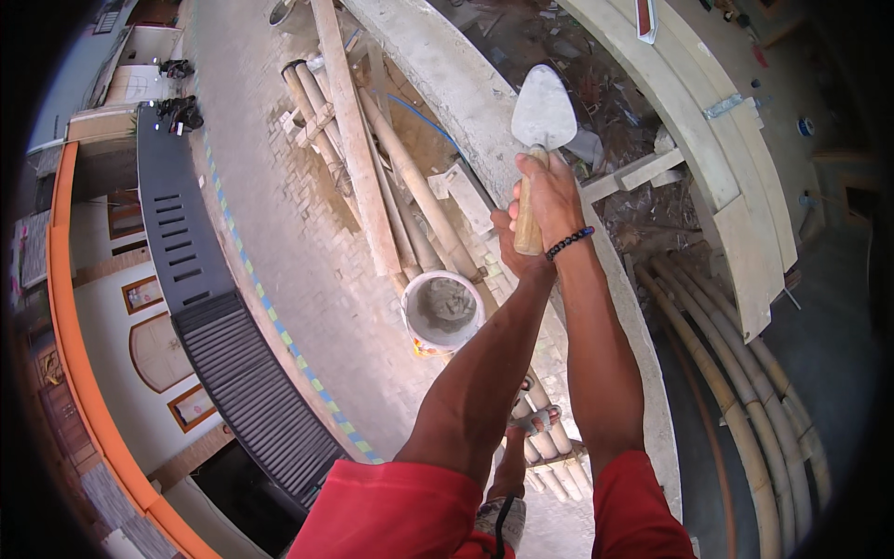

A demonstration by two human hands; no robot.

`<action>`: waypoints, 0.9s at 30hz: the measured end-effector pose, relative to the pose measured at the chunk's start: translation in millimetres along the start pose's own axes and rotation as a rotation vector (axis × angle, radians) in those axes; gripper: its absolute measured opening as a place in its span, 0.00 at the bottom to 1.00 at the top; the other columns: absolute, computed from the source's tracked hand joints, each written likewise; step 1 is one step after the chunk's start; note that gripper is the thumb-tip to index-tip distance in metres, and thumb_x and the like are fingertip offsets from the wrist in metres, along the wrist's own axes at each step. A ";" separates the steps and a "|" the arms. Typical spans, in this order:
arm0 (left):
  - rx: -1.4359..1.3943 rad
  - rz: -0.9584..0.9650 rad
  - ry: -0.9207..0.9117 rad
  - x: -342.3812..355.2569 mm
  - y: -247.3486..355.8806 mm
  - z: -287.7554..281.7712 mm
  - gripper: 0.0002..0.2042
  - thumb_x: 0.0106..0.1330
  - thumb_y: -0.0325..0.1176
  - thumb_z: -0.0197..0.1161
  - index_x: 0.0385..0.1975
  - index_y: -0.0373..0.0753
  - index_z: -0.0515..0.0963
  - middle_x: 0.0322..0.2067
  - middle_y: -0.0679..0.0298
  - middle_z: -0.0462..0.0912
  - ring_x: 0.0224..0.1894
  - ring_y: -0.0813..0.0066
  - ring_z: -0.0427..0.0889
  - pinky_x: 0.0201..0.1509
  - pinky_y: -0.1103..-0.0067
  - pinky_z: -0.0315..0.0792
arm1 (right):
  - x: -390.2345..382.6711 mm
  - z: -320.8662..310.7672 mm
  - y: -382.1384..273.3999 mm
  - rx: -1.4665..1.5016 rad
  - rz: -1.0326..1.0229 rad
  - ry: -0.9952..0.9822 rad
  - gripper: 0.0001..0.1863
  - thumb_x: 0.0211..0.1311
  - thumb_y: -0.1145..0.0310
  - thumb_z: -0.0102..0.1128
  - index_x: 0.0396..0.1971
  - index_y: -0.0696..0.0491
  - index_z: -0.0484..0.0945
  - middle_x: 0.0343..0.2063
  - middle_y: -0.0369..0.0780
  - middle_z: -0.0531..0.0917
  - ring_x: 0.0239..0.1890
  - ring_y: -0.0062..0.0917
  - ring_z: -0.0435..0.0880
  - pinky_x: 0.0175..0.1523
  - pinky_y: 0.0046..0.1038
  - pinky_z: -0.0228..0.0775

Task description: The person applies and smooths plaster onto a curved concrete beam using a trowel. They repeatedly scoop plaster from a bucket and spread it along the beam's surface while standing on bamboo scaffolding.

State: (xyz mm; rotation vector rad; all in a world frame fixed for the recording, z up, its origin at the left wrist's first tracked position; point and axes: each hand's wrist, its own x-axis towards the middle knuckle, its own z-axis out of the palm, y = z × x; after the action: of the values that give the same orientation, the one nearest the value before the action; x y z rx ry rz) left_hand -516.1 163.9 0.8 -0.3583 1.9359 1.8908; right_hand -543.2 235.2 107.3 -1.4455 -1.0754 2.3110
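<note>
My right hand (pixel 556 194), with a dark bead bracelet at the wrist, is closed round the wooden handle of a trowel (pixel 545 104). The trowel's pale, rounded blade points away from me, above a concrete wall top (pixel 484 88). Just behind the handle, close to the right wrist, is my left hand (pixel 511 244); most of its fingers are hidden, so its grip does not show. Left of my left forearm stands a white bucket (pixel 410 315) with wet grey mortar (pixel 446 304) in it.
Bamboo poles (pixel 424 191) and a long plank (pixel 354 130) lie left of the wall. My sandalled foot (pixel 535 421) stands on bamboo poles high above the paved street (pixel 251 186). Right of the wall are debris, a curved concrete edge (pixel 694 140) and more bamboo (pixel 745 391).
</note>
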 end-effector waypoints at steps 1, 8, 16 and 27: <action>0.478 0.003 0.014 0.4 10.3 1.2 0.19 0.73 0.48 0.45 0.40 0.34 0.62 0.41 0.42 0.76 0.43 0.42 0.78 0.47 0.56 0.69 | 1.3 -6.9 -2.4 0.064 -0.034 0.104 0.12 0.65 0.60 0.55 0.39 0.51 0.68 0.21 0.36 0.72 0.13 0.22 0.72 0.13 0.28 0.66; 0.975 0.001 0.081 0.2 29.9 5.8 0.18 0.74 0.46 0.43 0.38 0.33 0.61 0.40 0.42 0.75 0.42 0.40 0.76 0.45 0.54 0.68 | -23.9 -47.1 -9.6 0.117 -0.086 0.108 0.11 0.67 0.63 0.53 0.40 0.55 0.67 0.22 0.38 0.71 0.13 0.22 0.72 0.14 0.26 0.69; 0.631 0.141 -0.055 25.3 -23.1 -18.3 0.20 0.71 0.49 0.49 0.38 0.35 0.62 0.37 0.45 0.75 0.40 0.43 0.77 0.43 0.59 0.70 | -14.9 -6.1 17.3 0.048 0.040 0.074 0.10 0.66 0.62 0.53 0.38 0.51 0.68 0.20 0.36 0.72 0.12 0.21 0.71 0.13 0.25 0.65; 0.856 0.039 -0.003 13.1 3.2 1.2 0.21 0.72 0.52 0.47 0.37 0.35 0.61 0.34 0.45 0.76 0.38 0.43 0.78 0.41 0.58 0.70 | -19.2 -5.2 12.0 0.011 -0.036 0.004 0.14 0.66 0.65 0.52 0.42 0.59 0.64 0.22 0.39 0.72 0.16 0.24 0.75 0.17 0.27 0.68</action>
State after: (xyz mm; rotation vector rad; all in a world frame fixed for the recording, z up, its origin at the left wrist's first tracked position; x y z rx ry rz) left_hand -529.0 166.6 -2.4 -0.0489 2.5202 0.9165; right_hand -526.9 219.0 111.2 -1.4147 -1.0765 2.2850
